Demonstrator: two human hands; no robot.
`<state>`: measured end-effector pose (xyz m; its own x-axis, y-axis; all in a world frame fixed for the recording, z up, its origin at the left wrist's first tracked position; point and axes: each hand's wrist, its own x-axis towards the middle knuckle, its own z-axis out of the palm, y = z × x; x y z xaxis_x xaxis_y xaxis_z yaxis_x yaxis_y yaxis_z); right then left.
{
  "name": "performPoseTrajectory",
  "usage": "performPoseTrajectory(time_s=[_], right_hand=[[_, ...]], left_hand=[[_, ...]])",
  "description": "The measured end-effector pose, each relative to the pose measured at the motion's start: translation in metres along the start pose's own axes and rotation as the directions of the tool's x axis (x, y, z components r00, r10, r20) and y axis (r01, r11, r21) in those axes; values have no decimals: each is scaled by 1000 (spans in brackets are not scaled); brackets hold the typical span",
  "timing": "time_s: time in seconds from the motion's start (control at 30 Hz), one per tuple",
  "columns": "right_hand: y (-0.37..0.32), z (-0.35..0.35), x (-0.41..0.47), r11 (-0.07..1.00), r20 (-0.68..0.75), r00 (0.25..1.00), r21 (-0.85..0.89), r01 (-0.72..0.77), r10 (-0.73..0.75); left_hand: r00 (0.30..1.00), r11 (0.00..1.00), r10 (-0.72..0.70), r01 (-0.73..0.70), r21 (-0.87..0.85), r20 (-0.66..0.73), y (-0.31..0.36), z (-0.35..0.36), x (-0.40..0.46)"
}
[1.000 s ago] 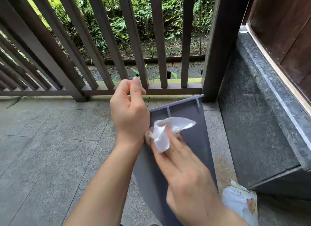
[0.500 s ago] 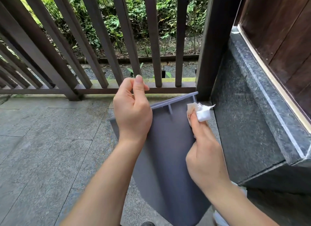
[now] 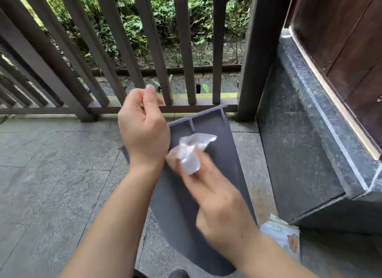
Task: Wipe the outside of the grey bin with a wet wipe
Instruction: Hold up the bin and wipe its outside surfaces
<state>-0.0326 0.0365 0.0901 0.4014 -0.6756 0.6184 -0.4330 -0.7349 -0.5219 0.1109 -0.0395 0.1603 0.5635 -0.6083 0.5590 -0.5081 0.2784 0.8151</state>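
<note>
The grey bin (image 3: 221, 151) is tipped away from me, its rim toward the railing and its flat outer side facing up. My left hand (image 3: 142, 130) grips the bin's left rim corner, thumb raised. My right hand (image 3: 217, 203), blurred by motion, presses a crumpled white wet wipe (image 3: 192, 149) against the upper left part of the bin's side, close to my left wrist. The bin's lower end is partly hidden by my right forearm.
A dark wooden railing (image 3: 182, 50) stands just beyond the bin. A dark stone ledge (image 3: 306, 133) rises on the right below a wooden door (image 3: 351, 50). A white packet (image 3: 283, 234) lies on the tiled floor (image 3: 51, 174) by the ledge's base.
My right hand has swept the wipe from the bin's upper right corner back across to the left, near my left wrist. My left hand keeps its hold on the rim.
</note>
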Motion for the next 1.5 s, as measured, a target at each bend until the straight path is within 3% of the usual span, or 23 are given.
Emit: performPoseTrajectory(time_s=[0.07, 0.13, 0.23, 0.4, 0.5, 0.6, 0.77, 0.93, 1.07, 1.23, 1.37, 1.5], right_hand=[[23, -12, 6, 975, -34, 975, -13, -221, 221], [45, -20, 8, 883, -48, 883, -12, -469, 468], [67, -26, 6, 761, -1, 761, -9, -649, 649], [59, -27, 12, 743, 41, 745, 60, -667, 666], [48, -27, 15, 777, 60, 785, 113, -619, 616], [38, -26, 17, 822, 31, 830, 127, -555, 556], [27, -26, 23, 787, -13, 809, 238, -569, 588], [23, -29, 24, 689, -70, 735, 418, -592, 675], [23, -36, 27, 481, 46, 663, 650, -587, 747], [30, -44, 31, 383, 42, 599, 732, -563, 800], [30, -46, 30, 387, 49, 611, 734, -558, 790], [32, -48, 34, 466, 55, 658, 662, -587, 751]], left_hand=[[999, 1000, -29, 29, 4, -32, -3, -2, 5], [997, 998, -69, 70, 4, -44, -6, -5, 9], [993, 995, -102, 102, -1, -53, -8, -8, 13], [990, 987, -143, 144, 71, -16, -10, -4, 10], [988, 983, -151, 145, 116, 45, -5, -1, 1], [988, 986, -92, 73, 150, 121, 4, 6, -9], [967, 984, 9, -55, 172, 255, 15, 10, -22], [880, 912, 204, -330, 242, 430, 32, 16, -36], [836, 875, 269, -420, 243, 478, 31, 20, -41], [732, 777, 387, -586, 229, 560, 30, 22, -46], [739, 856, 305, -490, 167, 600, 29, 19, -46], [734, 883, 235, -436, 176, 637, 23, 25, -50]])
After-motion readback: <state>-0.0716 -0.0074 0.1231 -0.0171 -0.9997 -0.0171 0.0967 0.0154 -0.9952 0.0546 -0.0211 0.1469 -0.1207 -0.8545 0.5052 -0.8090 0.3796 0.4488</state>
